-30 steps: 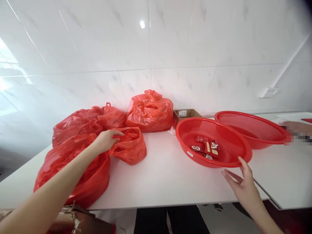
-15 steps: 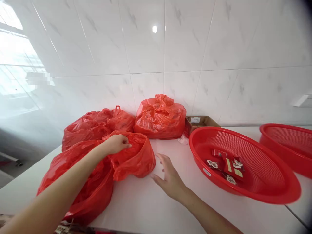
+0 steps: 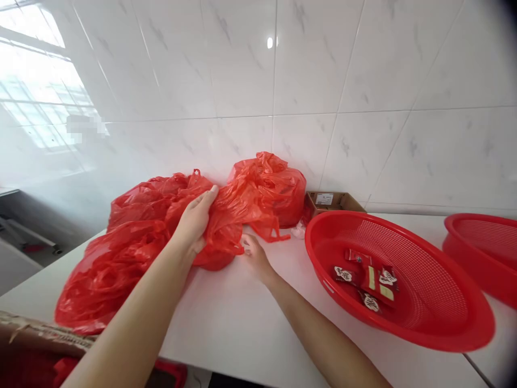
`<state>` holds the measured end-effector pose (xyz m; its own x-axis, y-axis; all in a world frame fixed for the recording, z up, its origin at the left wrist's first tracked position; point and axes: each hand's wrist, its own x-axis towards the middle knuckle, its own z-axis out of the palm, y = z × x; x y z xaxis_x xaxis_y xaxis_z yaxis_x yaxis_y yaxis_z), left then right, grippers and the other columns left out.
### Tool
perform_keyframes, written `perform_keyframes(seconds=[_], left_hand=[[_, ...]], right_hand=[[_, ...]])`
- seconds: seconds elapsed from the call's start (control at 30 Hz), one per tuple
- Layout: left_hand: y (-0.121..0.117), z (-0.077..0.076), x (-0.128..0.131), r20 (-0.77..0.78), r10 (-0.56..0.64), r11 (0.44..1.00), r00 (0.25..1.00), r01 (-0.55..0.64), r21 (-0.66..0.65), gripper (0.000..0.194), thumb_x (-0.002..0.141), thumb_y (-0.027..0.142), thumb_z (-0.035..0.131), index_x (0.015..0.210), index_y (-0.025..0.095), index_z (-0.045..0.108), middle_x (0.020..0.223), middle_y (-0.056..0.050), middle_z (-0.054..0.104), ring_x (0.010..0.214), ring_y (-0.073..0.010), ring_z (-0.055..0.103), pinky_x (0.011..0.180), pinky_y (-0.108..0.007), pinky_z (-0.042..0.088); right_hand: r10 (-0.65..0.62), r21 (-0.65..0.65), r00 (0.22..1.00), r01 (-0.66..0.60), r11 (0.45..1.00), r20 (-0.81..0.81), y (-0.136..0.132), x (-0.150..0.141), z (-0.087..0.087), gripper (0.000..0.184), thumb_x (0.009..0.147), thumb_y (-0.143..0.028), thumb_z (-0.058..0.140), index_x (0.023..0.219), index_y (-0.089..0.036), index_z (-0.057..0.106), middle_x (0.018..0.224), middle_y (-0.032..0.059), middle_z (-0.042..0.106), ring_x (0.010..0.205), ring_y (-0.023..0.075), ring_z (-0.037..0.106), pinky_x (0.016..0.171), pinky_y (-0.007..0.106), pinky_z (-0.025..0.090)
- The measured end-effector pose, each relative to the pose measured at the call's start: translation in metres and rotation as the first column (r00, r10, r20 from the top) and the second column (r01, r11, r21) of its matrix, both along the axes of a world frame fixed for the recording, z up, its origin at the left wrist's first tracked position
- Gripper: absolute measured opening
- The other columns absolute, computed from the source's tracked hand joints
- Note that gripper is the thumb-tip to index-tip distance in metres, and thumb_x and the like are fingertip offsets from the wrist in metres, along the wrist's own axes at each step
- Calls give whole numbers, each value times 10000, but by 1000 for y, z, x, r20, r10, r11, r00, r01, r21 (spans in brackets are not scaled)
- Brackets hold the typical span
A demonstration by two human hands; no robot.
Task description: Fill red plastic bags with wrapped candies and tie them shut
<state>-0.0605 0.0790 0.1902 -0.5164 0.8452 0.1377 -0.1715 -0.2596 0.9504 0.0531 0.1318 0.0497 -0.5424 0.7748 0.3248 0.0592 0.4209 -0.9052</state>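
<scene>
My left hand (image 3: 196, 220) is closed on the upper edge of a small red plastic bag (image 3: 226, 218) and holds it up off the white table (image 3: 250, 318). My right hand (image 3: 252, 251) pinches the same bag low on its right side, at the table top. Around it lie other red plastic bags: a large one (image 3: 109, 269) at the front left, one (image 3: 149, 199) behind it, and a knotted one (image 3: 278, 186) against the tiled wall. To the right stands a red mesh basket (image 3: 428, 302) with a few wrapped sweets (image 3: 369, 280) in it.
A second red basket (image 3: 480, 253) stands at the far right. A small open cardboard box (image 3: 331, 200) sits by the wall behind the first basket. A torn cardboard edge (image 3: 36, 334) shows at the lower left, below the table's front edge.
My left hand has lifted the small bag's edge up and to the right. My right hand came across from beside the basket and took hold of the bag's lower side. The view swung left.
</scene>
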Motion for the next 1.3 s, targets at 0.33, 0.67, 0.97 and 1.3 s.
perform_keyframes(seconds=[0.33, 0.67, 0.97, 1.3], left_hand=[[-49, -141, 83, 326, -111, 945, 939, 201, -256, 346, 687, 411, 807, 854, 147, 658, 702, -10, 677, 542, -126, 612, 472, -197, 493], [-95, -173, 29, 107, 256, 917, 961, -207, -341, 226, 767, 316, 707, 726, 194, 521, 592, 72, 430, 449, -50, 389, 452, -157, 446], [-93, -174, 90, -940, 22, 982, 342, -183, -43, 217, 886, 289, 495, 1006, 223, 664, 1398, -127, 486, 1230, -333, 499, 1000, -510, 417], [-82, -172, -6, -883, -223, 839, 413, -380, -389, 327, 787, 204, 475, 1113, 209, 500, 963, -88, 603, 849, -271, 617, 681, -336, 431]], right_hand=[[-191, -457, 904, -5, 889, -382, -56, 131, -13, 399, 838, -458, 649, 1162, -235, 582, 1234, 85, 595, 1029, 220, 620, 785, 365, 561], [-523, -220, 742, 476, 852, -420, -56, 164, 14, 166, 874, -356, 614, 955, -213, 589, 922, 13, 605, 798, 148, 574, 704, 284, 470], [-244, -292, 898, 138, 947, -366, -95, 114, 7, 135, 847, -241, 557, 962, -237, 487, 728, -44, 592, 616, 120, 546, 573, 238, 429], [-183, -252, 967, 224, 941, 177, -119, 193, -6, 432, 790, -253, 639, 1208, -267, 533, 1023, 31, 654, 861, 196, 644, 722, 331, 526]])
